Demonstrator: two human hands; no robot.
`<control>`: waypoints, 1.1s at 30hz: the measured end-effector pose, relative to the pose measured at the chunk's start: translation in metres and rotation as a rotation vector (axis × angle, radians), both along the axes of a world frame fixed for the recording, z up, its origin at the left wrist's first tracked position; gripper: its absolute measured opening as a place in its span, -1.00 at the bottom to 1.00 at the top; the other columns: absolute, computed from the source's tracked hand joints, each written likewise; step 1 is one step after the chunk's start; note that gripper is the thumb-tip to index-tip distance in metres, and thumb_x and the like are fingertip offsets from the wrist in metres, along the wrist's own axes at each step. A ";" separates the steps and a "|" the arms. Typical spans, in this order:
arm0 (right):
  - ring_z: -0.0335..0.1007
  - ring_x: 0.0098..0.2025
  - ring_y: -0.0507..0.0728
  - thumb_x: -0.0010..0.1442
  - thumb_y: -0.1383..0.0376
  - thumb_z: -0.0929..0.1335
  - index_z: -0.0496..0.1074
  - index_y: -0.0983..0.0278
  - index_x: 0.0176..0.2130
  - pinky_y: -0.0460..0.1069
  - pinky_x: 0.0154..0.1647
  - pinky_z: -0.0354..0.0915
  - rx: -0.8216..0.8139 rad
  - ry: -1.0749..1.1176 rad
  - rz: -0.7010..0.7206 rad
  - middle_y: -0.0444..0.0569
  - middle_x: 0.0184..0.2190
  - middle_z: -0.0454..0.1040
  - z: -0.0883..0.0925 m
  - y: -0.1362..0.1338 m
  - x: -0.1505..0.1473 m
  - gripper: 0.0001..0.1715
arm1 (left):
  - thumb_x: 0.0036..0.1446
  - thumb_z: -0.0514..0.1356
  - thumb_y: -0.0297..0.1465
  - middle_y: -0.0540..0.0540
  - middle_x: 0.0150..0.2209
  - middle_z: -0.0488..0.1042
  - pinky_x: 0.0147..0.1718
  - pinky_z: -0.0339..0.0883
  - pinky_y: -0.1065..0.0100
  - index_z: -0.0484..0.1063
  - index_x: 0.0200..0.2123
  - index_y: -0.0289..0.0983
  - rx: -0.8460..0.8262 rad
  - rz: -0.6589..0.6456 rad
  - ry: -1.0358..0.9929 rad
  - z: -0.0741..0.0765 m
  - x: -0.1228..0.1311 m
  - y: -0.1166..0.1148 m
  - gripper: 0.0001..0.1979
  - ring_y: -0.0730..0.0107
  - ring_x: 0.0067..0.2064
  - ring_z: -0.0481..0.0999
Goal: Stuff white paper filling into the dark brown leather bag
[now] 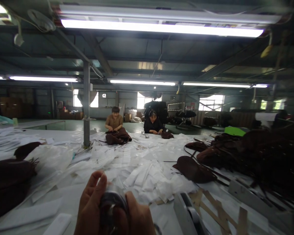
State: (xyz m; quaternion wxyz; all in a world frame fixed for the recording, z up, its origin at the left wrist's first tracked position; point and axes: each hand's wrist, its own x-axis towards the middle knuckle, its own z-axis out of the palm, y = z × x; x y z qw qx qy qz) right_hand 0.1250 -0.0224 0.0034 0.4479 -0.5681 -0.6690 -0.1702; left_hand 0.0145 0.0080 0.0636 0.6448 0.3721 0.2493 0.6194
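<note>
Shiny grey roll (111, 204) sits low in the view, held between both hands above the wide white desk (71, 192).

Heaps of white paper strips (147, 176) cover the desk, with dark brown bags (193, 169) at its sides; two people work at the far end. The left hand (91, 204) has its grip curled on the roll, thumb up; the right hand (138, 217) presses its grip from the other side. I judge it better to support the roll evenly, without squeezing.
</note>
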 end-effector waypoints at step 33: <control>0.45 -0.58 0.08 0.08 -0.04 0.37 0.38 0.22 -0.19 -0.07 -0.71 -0.11 -0.303 -0.196 0.257 -0.11 -0.45 0.58 -0.003 0.003 0.017 -0.56 | 0.00 0.17 0.04 0.00 -0.64 0.39 -0.66 -0.04 0.52 0.37 -0.26 -0.29 0.429 -0.448 0.936 -0.023 -0.008 0.021 -0.51 0.53 -0.63 0.25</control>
